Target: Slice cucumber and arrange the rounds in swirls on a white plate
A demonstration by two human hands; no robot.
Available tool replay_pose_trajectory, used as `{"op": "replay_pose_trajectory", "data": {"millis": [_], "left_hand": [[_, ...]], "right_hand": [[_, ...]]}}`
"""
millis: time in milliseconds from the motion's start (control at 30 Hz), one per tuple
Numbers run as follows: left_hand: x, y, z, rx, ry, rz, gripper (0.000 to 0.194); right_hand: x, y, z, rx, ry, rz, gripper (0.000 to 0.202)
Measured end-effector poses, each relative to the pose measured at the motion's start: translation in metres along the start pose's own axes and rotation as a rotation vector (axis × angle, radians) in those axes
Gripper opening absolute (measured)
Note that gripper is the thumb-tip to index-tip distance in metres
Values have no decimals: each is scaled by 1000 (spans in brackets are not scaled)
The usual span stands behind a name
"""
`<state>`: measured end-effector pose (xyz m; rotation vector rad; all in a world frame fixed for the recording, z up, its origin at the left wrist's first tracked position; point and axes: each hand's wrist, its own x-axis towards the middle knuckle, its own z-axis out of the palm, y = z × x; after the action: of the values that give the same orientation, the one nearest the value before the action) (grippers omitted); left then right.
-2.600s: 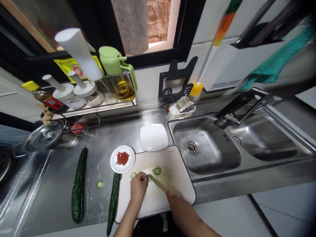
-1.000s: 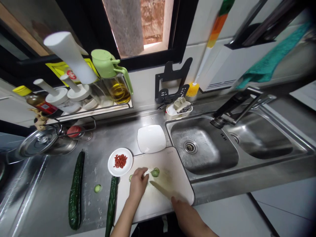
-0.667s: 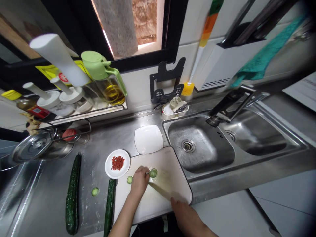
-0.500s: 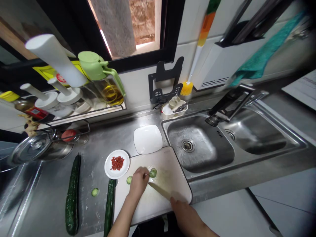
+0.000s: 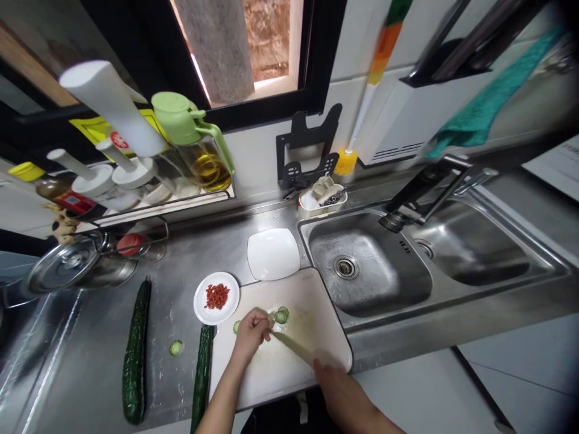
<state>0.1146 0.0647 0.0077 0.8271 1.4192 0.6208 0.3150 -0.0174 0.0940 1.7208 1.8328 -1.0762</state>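
Note:
My right hand [image 5: 337,389] is closed round the covered handle of a knife [image 5: 296,348], whose blade lies low over the white cutting board [image 5: 316,295] and points up and left. My left hand [image 5: 253,334] is at the blade's tip, thumb and fingers drawn together. Whatever is between them is too small to make out. Just right of those fingers lie a few overlapping cucumber slices [image 5: 281,315], and another slice [image 5: 236,327] shows partly behind the hand. A dark green cucumber piece [image 5: 202,374] lies along the board's left edge, beside my left forearm.
Behind the board are a small plate [image 5: 199,295] of red pieces and a white square plate [image 5: 274,254]. A whole cucumber [image 5: 136,355] and a loose slice [image 5: 175,348] lie on the steel counter at left. The sink [image 5: 375,265] is on the right.
My left hand has drawn slightly left and towards me, away from the slices, and its fingers have turned. The knife and right hand have hardly moved. The view has shifted slightly.

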Motion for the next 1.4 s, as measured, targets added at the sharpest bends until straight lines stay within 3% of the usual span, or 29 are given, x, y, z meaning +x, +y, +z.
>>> {"op": "replay_pose_trajectory", "data": {"millis": [100,233,467,867,1133,1267,1400], "left_hand": [[-3,-9,-4,71,50,-4,16],[-8,-18,-11,326,108,66,13],[-6,-7,-13,690,232,284,10],[-5,-5,-11,543,130,309,13],[0,-8,-7,537,218,235,16],[-3,-4,-9,542,160,309,13],[-10,-7,-10,384,121,332,17]], "right_hand": [[-1,-3,-5,-22,-36,19,54],[-2,-3,-6,7,-18,22,56],[-1,-2,-1,10,-9,16,52],[2,2,6,8,15,5,51],[4,6,13,27,52,-5,47],[4,6,12,13,44,-13,49],[3,4,7,12,3,7,53]]}}
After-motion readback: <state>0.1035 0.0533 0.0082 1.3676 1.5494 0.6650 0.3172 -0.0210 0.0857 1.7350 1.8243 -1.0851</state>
